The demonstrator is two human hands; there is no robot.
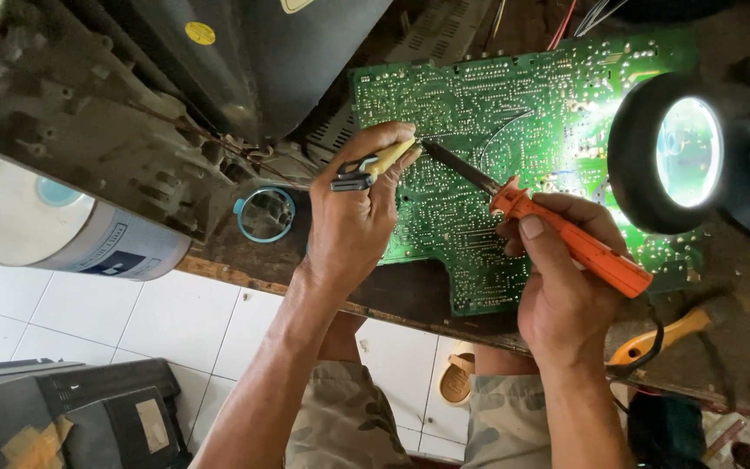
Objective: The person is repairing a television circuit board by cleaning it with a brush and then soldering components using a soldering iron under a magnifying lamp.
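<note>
Your right hand (562, 295) is wrapped tight on the orange soldering iron (579, 247), tip just past your left fingertips (397, 139). Left hand (353, 217) pinches the yellow desoldering pump (375, 165), both on the green PCB (514, 148). Pump's nozzle is hidden btw.

A single camera, worn on the person's head, looks steeply down over the edge of a workbench (410, 295). It sits close: the green circuit board (514, 130) fills the upper middle of the frame, and the left hand (353, 217) and right hand (557, 287) enter from the bottom with both forearms in sight. The view faces away from the person's body, so the knees and the white tiled floor (175, 330) lie along the lower edge. At the right a lit round magnifier lamp (666, 152) stands between lens and board, probably a little nearer the camera. No second view shares the scene.
</note>
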